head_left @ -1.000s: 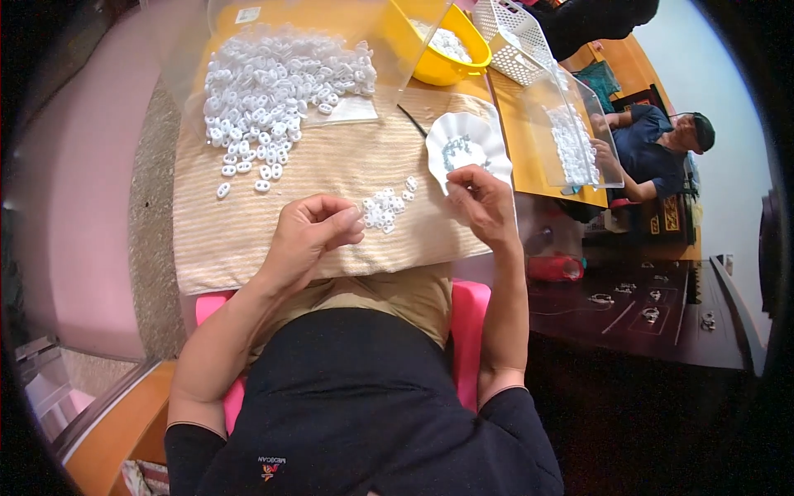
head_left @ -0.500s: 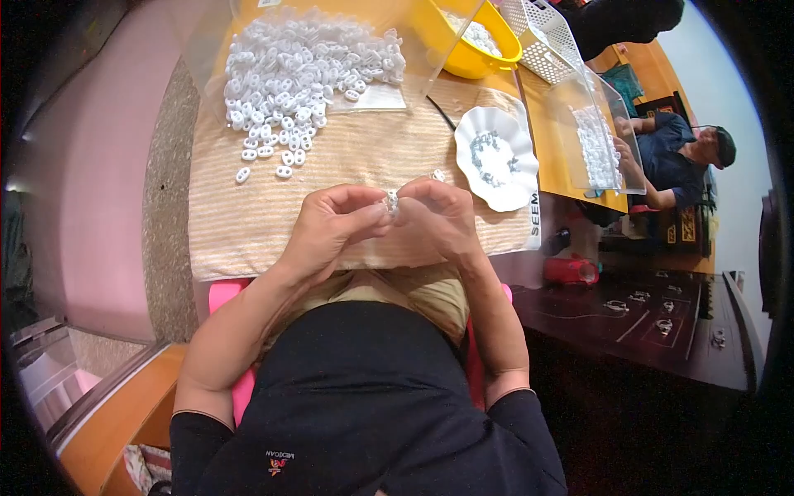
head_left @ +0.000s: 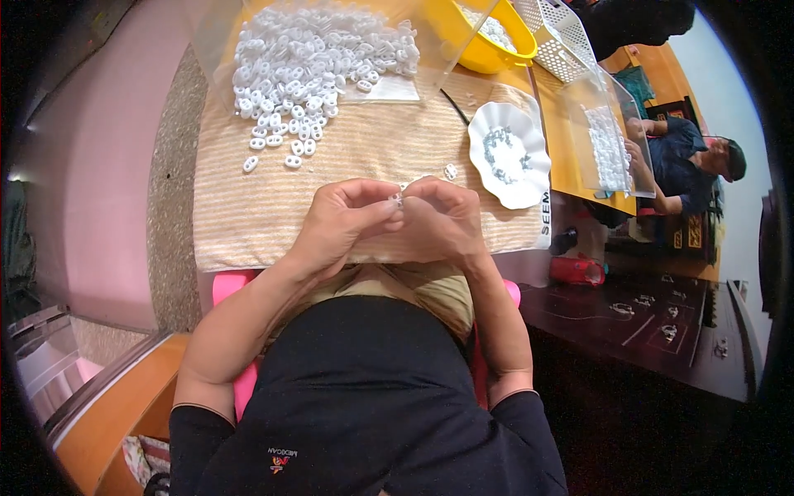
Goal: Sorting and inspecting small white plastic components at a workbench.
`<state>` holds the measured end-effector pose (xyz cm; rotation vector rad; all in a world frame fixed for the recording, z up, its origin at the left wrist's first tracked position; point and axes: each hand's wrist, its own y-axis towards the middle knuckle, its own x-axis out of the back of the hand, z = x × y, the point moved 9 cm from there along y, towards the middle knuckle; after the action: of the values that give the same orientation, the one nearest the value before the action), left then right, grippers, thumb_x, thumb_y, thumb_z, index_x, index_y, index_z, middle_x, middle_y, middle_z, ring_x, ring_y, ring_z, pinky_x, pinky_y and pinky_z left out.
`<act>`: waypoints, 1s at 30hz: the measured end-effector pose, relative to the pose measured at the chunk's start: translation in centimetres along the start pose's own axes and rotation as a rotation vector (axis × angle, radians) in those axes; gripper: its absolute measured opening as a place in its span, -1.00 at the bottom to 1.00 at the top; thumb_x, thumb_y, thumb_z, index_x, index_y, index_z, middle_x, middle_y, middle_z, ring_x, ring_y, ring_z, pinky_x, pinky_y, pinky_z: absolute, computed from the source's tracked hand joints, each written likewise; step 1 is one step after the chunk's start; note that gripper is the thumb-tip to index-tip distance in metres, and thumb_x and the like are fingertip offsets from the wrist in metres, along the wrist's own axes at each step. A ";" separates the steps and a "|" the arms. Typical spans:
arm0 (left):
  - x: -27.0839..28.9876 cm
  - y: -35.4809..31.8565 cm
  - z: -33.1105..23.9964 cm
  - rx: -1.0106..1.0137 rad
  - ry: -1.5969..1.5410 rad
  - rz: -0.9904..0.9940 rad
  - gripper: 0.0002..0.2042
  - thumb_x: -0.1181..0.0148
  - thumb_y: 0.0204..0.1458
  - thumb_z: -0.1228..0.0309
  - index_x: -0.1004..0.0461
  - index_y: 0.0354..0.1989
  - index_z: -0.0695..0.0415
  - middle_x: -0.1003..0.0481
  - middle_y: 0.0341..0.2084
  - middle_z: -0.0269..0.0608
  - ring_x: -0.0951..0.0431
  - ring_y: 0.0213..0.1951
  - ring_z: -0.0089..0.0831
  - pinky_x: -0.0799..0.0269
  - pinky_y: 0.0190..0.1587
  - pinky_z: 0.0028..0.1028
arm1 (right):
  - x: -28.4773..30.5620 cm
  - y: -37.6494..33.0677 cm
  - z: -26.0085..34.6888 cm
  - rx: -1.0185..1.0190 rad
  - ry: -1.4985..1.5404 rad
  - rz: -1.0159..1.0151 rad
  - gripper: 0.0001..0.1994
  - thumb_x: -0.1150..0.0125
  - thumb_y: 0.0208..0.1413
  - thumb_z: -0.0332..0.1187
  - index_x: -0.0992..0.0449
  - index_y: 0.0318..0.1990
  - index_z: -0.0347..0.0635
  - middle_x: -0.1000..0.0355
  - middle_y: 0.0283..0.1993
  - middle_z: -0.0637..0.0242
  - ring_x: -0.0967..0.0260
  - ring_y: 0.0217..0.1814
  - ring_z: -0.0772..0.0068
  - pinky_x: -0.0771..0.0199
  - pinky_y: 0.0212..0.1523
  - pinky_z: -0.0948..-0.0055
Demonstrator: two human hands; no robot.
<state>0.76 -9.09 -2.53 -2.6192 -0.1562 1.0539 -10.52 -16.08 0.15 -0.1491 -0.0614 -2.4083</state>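
Note:
My left hand (head_left: pixel 337 221) and my right hand (head_left: pixel 451 221) meet over the near part of a striped towel (head_left: pixel 248 215). Thumb and forefinger of each are pinched on a small white plastic piece (head_left: pixel 398 199), mostly covered by the fingertips. Another small white piece (head_left: pixel 451 171) lies on the towel just beyond my right hand. Farther off to the left spills a heap of white oval two-hole pieces (head_left: pixel 289 70), several of them loose at its near edge. To the right of my hands sits a white scalloped dish (head_left: pixel 532 183) with small grey and white bits in it.
A clear plastic bin (head_left: pixel 217 62) surrounds the heap's far part. Beyond are a yellow basin (head_left: pixel 488 59) and a white perforated basket (head_left: pixel 556 37). A dark stick (head_left: pixel 453 106) lies near the dish. At right, a person (head_left: pixel 682 161) works at another clear bin (head_left: pixel 612 149) of white pieces.
The view has shifted slightly, so the tabletop things appear farther right. My hands stay pinched together, and the small white piece shows less between the fingertips.

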 end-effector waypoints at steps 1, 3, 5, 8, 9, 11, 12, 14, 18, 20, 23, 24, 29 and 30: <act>0.1 0.0 0.1 0.000 -0.001 -0.002 -0.80 -0.23 0.05 0.55 -0.49 -0.15 0.33 -0.56 -0.34 -0.17 -0.58 -0.33 -0.52 -0.55 -0.19 -0.56 | -0.1 0.0 0.1 -0.009 0.027 0.002 -0.89 -0.19 0.16 -0.48 -0.52 -0.25 -0.37 -0.51 -0.36 0.34 -0.47 -0.33 0.61 -0.52 -0.30 0.63; 0.2 0.1 0.1 -0.012 0.004 -0.004 -0.81 -0.23 0.04 0.55 -0.49 -0.18 0.33 -0.56 -0.36 -0.18 -0.57 -0.34 -0.53 -0.54 -0.21 -0.56 | -0.3 -0.1 0.5 -0.018 0.054 0.005 -0.90 -0.18 0.16 -0.50 -0.51 -0.25 -0.38 -0.51 -0.35 0.32 -0.48 -0.32 0.60 -0.54 -0.29 0.62; 0.2 0.1 0.1 -0.012 0.009 -0.006 -0.82 -0.24 0.04 0.55 -0.49 -0.18 0.32 -0.56 -0.36 -0.19 -0.57 -0.34 -0.53 -0.54 -0.21 -0.56 | -0.4 -0.1 0.8 -0.031 0.086 0.002 -0.91 -0.16 0.16 -0.52 -0.51 -0.25 -0.39 -0.51 -0.35 0.31 -0.49 -0.32 0.59 -0.56 -0.28 0.62; 0.2 0.1 0.3 -0.010 0.018 0.000 -0.82 -0.24 0.03 0.56 -0.49 -0.19 0.32 -0.55 -0.37 -0.19 -0.57 -0.35 -0.52 -0.54 -0.22 -0.56 | -0.3 -0.1 0.8 0.022 0.042 0.013 -0.92 -0.16 0.16 -0.54 -0.50 -0.25 -0.39 -0.50 -0.35 0.32 -0.49 -0.31 0.59 -0.55 -0.28 0.62; 0.2 0.2 0.4 -0.008 0.023 0.007 -0.82 -0.24 0.03 0.56 -0.49 -0.20 0.32 -0.55 -0.37 -0.19 -0.57 -0.35 -0.52 -0.54 -0.22 -0.56 | -0.3 -0.1 0.8 0.021 0.042 0.014 -0.92 -0.16 0.16 -0.54 -0.50 -0.25 -0.39 -0.50 -0.35 0.32 -0.49 -0.31 0.59 -0.55 -0.28 0.62; 0.4 0.2 0.5 -0.012 0.032 0.013 -0.83 -0.22 0.04 0.56 -0.49 -0.18 0.32 -0.56 -0.36 -0.16 -0.58 -0.33 -0.51 -0.56 -0.20 -0.54 | -0.4 -0.2 1.2 0.040 -0.028 0.021 -0.93 -0.15 0.16 -0.55 -0.50 -0.26 -0.38 -0.49 -0.35 0.34 -0.48 -0.32 0.60 -0.54 -0.30 0.63; 0.5 0.2 0.6 -0.015 0.041 0.020 -0.83 -0.21 0.06 0.56 -0.48 -0.17 0.32 -0.57 -0.34 -0.14 -0.59 -0.31 -0.49 -0.58 -0.18 -0.52 | -0.5 -0.2 1.1 0.040 -0.028 0.023 -0.93 -0.15 0.16 -0.55 -0.50 -0.26 -0.38 -0.49 -0.35 0.34 -0.48 -0.32 0.60 -0.54 -0.30 0.63; 0.6 0.2 0.7 -0.013 0.041 0.015 -0.83 -0.21 0.05 0.56 -0.48 -0.17 0.32 -0.57 -0.34 -0.14 -0.59 -0.31 -0.49 -0.58 -0.18 -0.52 | -0.4 -0.2 1.0 0.034 -0.049 0.017 -0.95 -0.18 0.13 -0.56 -0.52 -0.29 -0.37 -0.49 -0.35 0.34 -0.47 -0.34 0.61 -0.50 -0.32 0.64; 0.6 0.3 0.8 -0.015 0.041 0.016 -0.82 -0.22 0.05 0.56 -0.48 -0.17 0.32 -0.56 -0.33 -0.13 -0.60 -0.33 -0.48 -0.59 -0.19 -0.51 | -0.2 -0.1 0.8 0.087 -0.102 0.012 -0.96 -0.21 0.10 -0.56 -0.54 -0.32 -0.35 -0.49 -0.35 0.33 -0.45 -0.36 0.61 -0.45 -0.34 0.64; 0.6 0.3 0.8 -0.023 0.046 0.018 -0.82 -0.22 0.05 0.57 -0.48 -0.18 0.32 -0.56 -0.33 -0.13 -0.60 -0.33 -0.47 -0.59 -0.19 -0.51 | -0.1 -0.1 0.6 0.084 -0.051 0.007 -0.96 -0.24 0.07 -0.56 -0.56 -0.33 -0.34 -0.50 -0.37 0.32 -0.44 -0.36 0.62 -0.43 -0.35 0.65; 0.6 0.2 0.8 -0.032 0.052 0.016 -0.83 -0.22 0.04 0.57 -0.48 -0.18 0.33 -0.56 -0.34 -0.12 -0.60 -0.33 -0.46 -0.59 -0.19 -0.51 | 0.0 -0.2 0.8 0.103 -0.073 -0.004 -0.96 -0.24 0.07 -0.56 -0.57 -0.33 -0.34 -0.50 -0.38 0.32 -0.44 -0.37 0.62 -0.44 -0.36 0.65; 0.6 0.2 0.8 -0.034 0.052 0.011 -0.83 -0.21 0.04 0.58 -0.48 -0.18 0.33 -0.56 -0.35 -0.12 -0.60 -0.33 -0.46 -0.59 -0.19 -0.51 | 0.0 -0.2 0.9 0.105 -0.074 -0.005 -0.96 -0.24 0.07 -0.56 -0.57 -0.33 -0.34 -0.50 -0.38 0.32 -0.44 -0.37 0.62 -0.44 -0.36 0.65; 0.1 0.1 0.3 -0.038 0.050 0.012 -0.84 -0.25 0.02 0.55 -0.50 -0.24 0.34 -0.56 -0.41 -0.15 -0.58 -0.36 -0.49 -0.53 -0.24 -0.55 | -0.1 -0.2 1.8 0.068 -0.021 0.005 -0.96 -0.26 0.04 -0.56 -0.57 -0.34 -0.34 -0.51 -0.39 0.32 -0.46 -0.39 0.62 -0.46 -0.38 0.63; 0.1 0.1 0.3 -0.035 0.052 0.013 -0.84 -0.25 0.02 0.55 -0.50 -0.24 0.34 -0.56 -0.41 -0.15 -0.58 -0.37 -0.48 -0.52 -0.24 -0.55 | 0.0 -0.3 1.8 0.070 -0.021 0.004 -0.96 -0.26 0.04 -0.56 -0.57 -0.34 -0.34 -0.51 -0.39 0.32 -0.46 -0.39 0.62 -0.46 -0.38 0.63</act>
<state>0.65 -9.08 -2.83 -2.6794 -0.1478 0.9955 -10.52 -15.72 1.95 -0.1423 -0.1550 -2.3967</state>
